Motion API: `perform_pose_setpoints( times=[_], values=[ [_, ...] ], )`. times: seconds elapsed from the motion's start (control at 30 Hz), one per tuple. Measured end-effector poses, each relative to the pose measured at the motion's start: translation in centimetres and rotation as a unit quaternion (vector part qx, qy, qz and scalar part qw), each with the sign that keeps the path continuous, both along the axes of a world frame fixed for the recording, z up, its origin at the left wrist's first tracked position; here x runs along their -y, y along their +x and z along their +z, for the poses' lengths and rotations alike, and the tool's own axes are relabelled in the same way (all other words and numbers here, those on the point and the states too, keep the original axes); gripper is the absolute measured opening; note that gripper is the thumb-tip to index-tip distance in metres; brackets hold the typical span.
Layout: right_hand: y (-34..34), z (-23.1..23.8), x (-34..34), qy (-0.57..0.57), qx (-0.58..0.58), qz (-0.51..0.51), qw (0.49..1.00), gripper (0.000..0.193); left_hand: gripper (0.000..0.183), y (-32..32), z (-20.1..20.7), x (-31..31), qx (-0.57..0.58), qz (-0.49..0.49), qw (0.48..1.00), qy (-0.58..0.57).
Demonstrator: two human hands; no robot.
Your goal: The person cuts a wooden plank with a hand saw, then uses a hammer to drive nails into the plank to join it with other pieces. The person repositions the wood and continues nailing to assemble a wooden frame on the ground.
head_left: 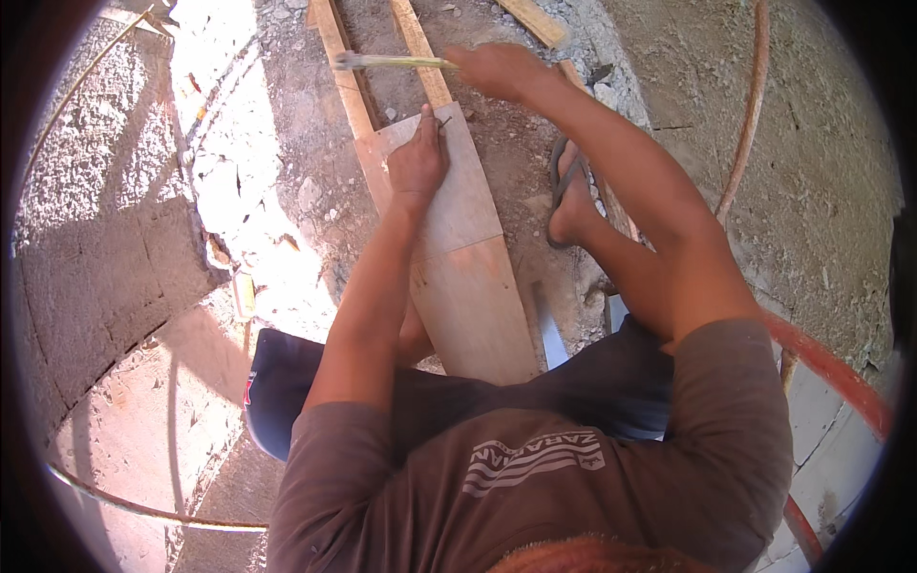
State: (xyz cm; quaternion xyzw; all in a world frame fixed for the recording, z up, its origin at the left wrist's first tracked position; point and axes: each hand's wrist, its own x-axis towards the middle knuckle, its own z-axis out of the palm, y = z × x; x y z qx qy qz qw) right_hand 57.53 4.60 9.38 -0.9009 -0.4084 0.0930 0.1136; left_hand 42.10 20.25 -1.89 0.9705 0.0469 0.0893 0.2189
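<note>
My right hand [497,72] is closed around the handle of a hammer [396,61], which lies across above the boards with its head to the left. Below it, my left hand [418,164] rests at the far end of a plywood panel [473,286]. Its thumb and forefinger pinch a thin dark nail [444,122] near the panel's far edge. Two narrow wooden strips [413,36] run out from under the plywood, away from me. A seam crosses the panel about midway, and its near end reaches my lap.
A handsaw blade [551,329] lies to the right of the plywood, near my sandalled foot [570,196]. Another wood piece [535,21] is farther off. Broken concrete and rubble [253,191] lie to the left. A reddish pipe [831,372] stands at right.
</note>
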Motion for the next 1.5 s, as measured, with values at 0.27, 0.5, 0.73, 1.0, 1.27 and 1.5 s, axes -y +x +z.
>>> perform_pose_setpoints(
  times=[0.27, 0.5, 0.73, 1.0, 1.27, 1.5],
  values=[
    [3.2, -5.7, 4.4, -0.140, -0.041, -0.086, 0.986, 0.028, 0.047, 0.4, -0.1, -0.3, 0.019, 0.022, 0.999, -0.038],
    [-4.4, -3.7, 4.3, 0.183, -0.138, -0.184, 0.956, 0.036, 0.026, 1.7, -0.9, -0.3, 0.098, 0.133, 0.924, -0.344],
    [-12.5, 1.0, 5.4, 0.265, -0.176, -0.300, 0.899, 0.045, 0.021, 2.6, -1.4, 1.0, 0.056, 0.112, 0.937, -0.327],
    [-14.7, 5.0, 5.4, 0.250, -0.159, -0.326, 0.898, 0.055, 0.020, 2.9, -1.7, 0.6, 0.069, 0.094, 0.941, -0.318],
    [-16.7, 6.0, 5.2, 0.125, -0.165, -0.351, 0.913, 0.052, 0.019, 2.5, -1.3, 0.4, 0.045, 0.082, 0.940, -0.329],
    [-17.5, 5.2, 5.6, 0.093, -0.157, -0.324, 0.928, 0.045, 0.019, 2.7, -1.9, 0.4, 0.070, 0.053, 0.941, -0.328]
  ],
)
